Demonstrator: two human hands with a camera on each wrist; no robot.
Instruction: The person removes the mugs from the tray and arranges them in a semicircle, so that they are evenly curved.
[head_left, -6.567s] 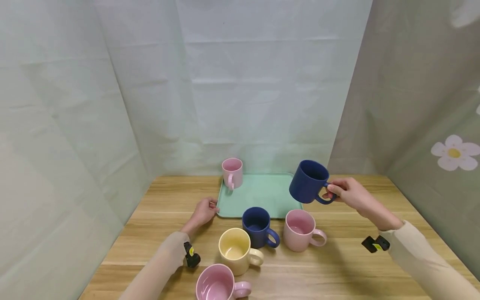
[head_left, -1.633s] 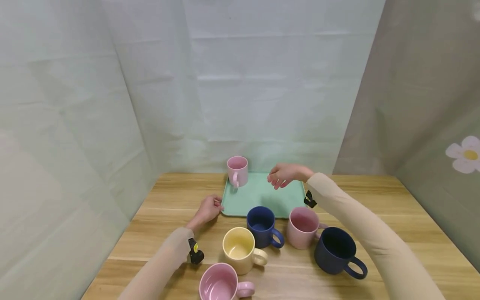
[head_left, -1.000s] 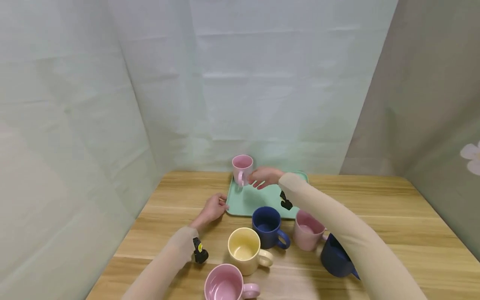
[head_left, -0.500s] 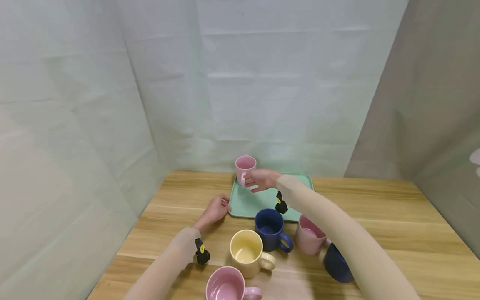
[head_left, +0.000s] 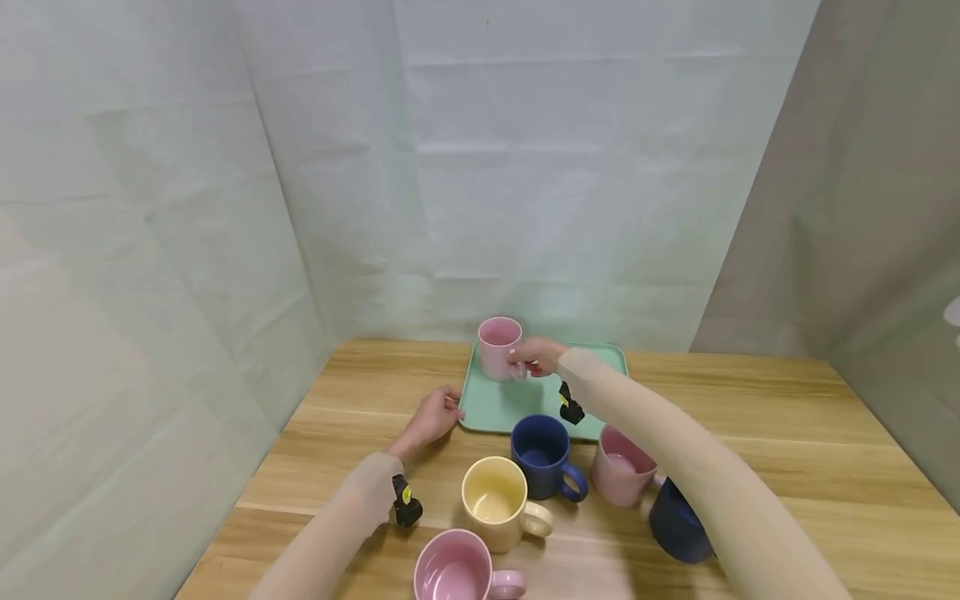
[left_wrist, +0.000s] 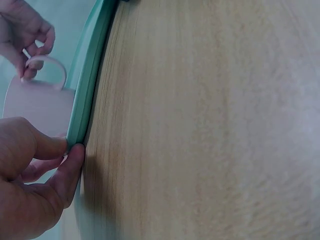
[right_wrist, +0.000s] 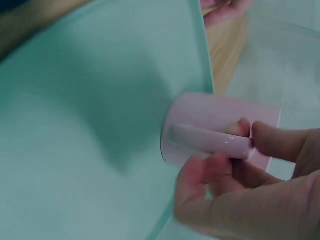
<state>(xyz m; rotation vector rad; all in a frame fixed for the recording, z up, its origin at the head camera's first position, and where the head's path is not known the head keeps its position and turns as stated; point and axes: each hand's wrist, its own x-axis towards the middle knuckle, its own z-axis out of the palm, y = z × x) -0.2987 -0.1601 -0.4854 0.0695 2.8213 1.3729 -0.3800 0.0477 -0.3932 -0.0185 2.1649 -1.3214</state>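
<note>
My right hand (head_left: 542, 357) holds a pink mug (head_left: 497, 354) by its handle at the back-left of the mint-green tray (head_left: 495, 408). In the right wrist view the thumb and fingers pinch the pink handle (right_wrist: 210, 140); whether the mug's base touches the tray, I cannot tell. My left hand (head_left: 435, 415) pinches the tray's left edge, with thumb and finger on the green rim (left_wrist: 86, 95) in the left wrist view. Just in front of the tray stand a blue mug (head_left: 536, 467) and a second pink mug (head_left: 618, 475).
A yellow mug (head_left: 491, 508) and another pink mug (head_left: 453, 571) stand nearer on the wooden table (head_left: 337, 433). A dark blue mug (head_left: 675, 525) at the right is partly hidden by my right sleeve (head_left: 675, 425). Pale cloth (head_left: 525, 208) hangs behind the table.
The dark blue mug, earlier in my right hand, stands on the table at right. That hand has moved left and taken the pink mug's handle; the mug has shifted slightly, its handle now rightward.
</note>
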